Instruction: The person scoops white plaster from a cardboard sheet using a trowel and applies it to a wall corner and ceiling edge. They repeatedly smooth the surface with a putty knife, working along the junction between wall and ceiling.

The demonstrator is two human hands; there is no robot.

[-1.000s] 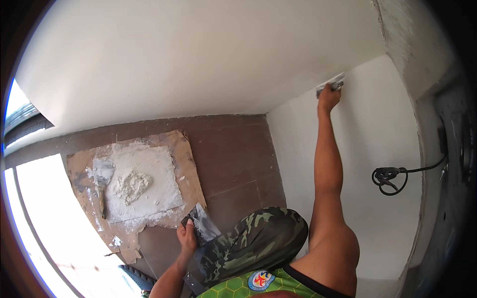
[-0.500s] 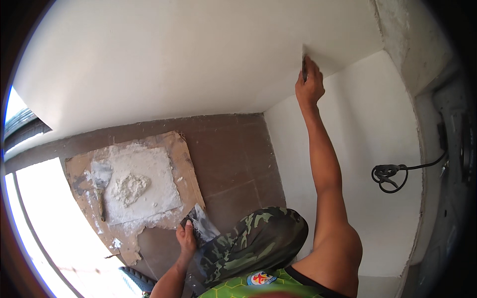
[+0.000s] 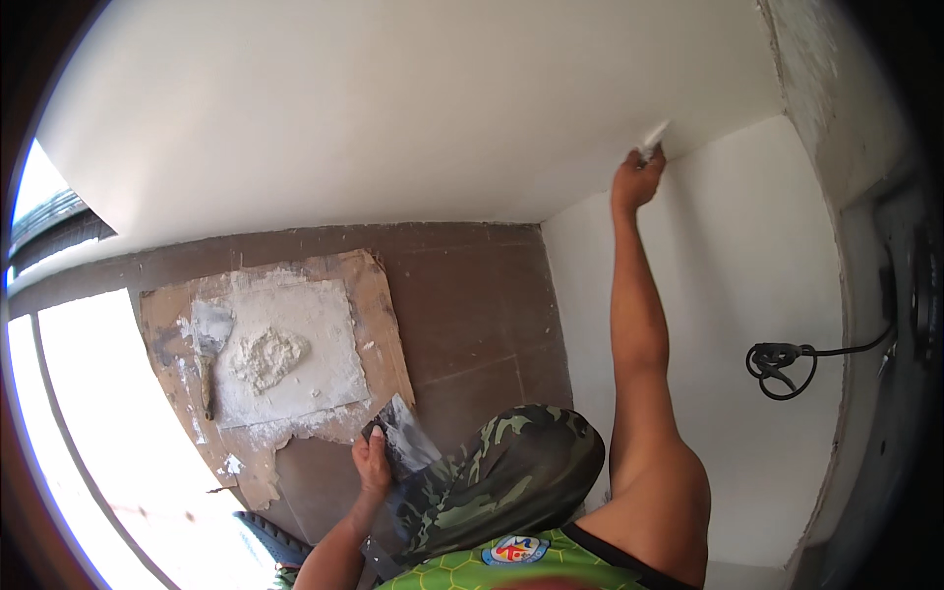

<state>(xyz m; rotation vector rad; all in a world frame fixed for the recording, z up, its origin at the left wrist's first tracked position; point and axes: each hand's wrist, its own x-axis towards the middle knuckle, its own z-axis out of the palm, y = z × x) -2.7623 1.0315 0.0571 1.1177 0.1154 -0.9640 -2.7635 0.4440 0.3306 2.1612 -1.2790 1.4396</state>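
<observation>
My right arm is stretched up, and my right hand grips a putty knife. Its pale, putty-smeared blade is against or very close to the white wall near the corner; exact contact I cannot tell. Low beside my bent knee, my left hand is closed on the dark edge of a wide scraper, whose flat grey blade carries white smears. Left of it, a mound of white putty lies on a whitened board. A handled putty knife rests at that board's left side.
Under the board is torn cardboard on brown floor tiles. A coiled black cable hangs by the right-hand white wall. My camouflage-clad knee is between my arms. Bright light comes in at the left.
My right hand has moved right and slightly down along the wall, and the putty knife has turned so its blade leans right. My left hand still holds the scraper in nearly the same place.
</observation>
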